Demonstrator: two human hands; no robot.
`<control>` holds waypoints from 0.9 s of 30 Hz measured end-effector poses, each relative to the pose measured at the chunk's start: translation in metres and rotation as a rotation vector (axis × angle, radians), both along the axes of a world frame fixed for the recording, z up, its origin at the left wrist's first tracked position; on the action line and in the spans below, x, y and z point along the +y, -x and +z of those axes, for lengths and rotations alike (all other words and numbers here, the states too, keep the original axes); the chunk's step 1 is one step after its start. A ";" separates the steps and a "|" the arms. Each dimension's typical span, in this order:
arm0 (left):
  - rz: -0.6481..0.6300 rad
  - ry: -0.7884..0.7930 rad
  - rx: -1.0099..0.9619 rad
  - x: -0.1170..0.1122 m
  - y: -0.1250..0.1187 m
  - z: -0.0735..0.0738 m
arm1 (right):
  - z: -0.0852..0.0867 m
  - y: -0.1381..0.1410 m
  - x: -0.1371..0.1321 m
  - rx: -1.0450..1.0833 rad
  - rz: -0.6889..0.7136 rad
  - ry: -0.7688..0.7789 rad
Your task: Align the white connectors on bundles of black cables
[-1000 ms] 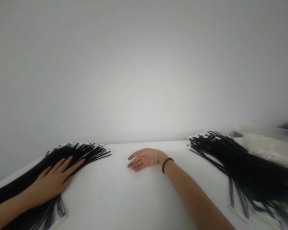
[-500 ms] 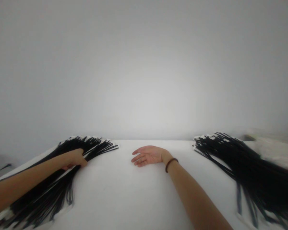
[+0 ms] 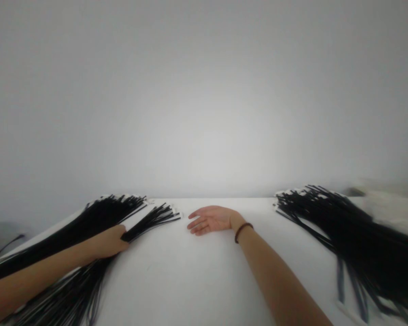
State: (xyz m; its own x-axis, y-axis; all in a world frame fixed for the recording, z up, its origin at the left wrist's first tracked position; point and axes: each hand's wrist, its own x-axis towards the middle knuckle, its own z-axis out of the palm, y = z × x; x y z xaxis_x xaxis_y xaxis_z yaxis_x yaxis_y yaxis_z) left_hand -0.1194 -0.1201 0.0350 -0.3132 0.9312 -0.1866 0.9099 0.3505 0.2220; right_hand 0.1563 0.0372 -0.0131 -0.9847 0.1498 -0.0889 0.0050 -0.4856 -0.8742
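My left hand (image 3: 114, 241) is closed around a bunch of thin black cords (image 3: 153, 221) with white tips. The tips fan out to the right of the fist, and the loose lengths hang down toward the lower left. Behind that arm lies a larger heap of the same black cords (image 3: 98, 222) on the white table (image 3: 177, 280). My right hand (image 3: 212, 220) rests near the table's middle, palm turned up and fingers apart, with nothing in it. A dark bracelet (image 3: 244, 232) circles that wrist.
Another big heap of black cords (image 3: 347, 235) with white tips covers the right side. Beyond it sits a pale, blurred plastic-like bundle (image 3: 394, 210). A plain grey wall (image 3: 204, 113) rises behind the table. At far left a thin black cable (image 3: 12, 242) shows.
My left hand has drawn its bunch of cords right and slightly toward me, parting it from the left heap. My right hand has hardly moved.
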 end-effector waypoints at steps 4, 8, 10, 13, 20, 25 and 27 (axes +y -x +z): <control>0.055 0.033 -0.131 -0.005 -0.005 0.006 | -0.001 -0.001 0.001 0.019 -0.001 -0.006; 0.092 0.060 -0.317 -0.010 -0.007 0.023 | -0.002 -0.001 0.001 0.009 0.005 -0.006; 0.140 0.088 -0.487 -0.015 -0.006 0.031 | -0.001 -0.001 0.001 0.010 0.014 -0.009; 0.111 0.101 -0.513 -0.021 -0.001 0.035 | 0.000 -0.001 0.001 0.002 0.011 -0.012; -0.180 -0.014 0.162 -0.020 -0.001 0.013 | 0.002 -0.002 -0.001 0.007 0.006 -0.024; -0.143 0.068 0.151 -0.009 0.003 0.008 | 0.003 -0.003 -0.001 -0.004 0.002 -0.028; -0.061 0.040 0.089 -0.005 0.006 0.007 | 0.003 -0.003 -0.002 0.009 0.011 -0.021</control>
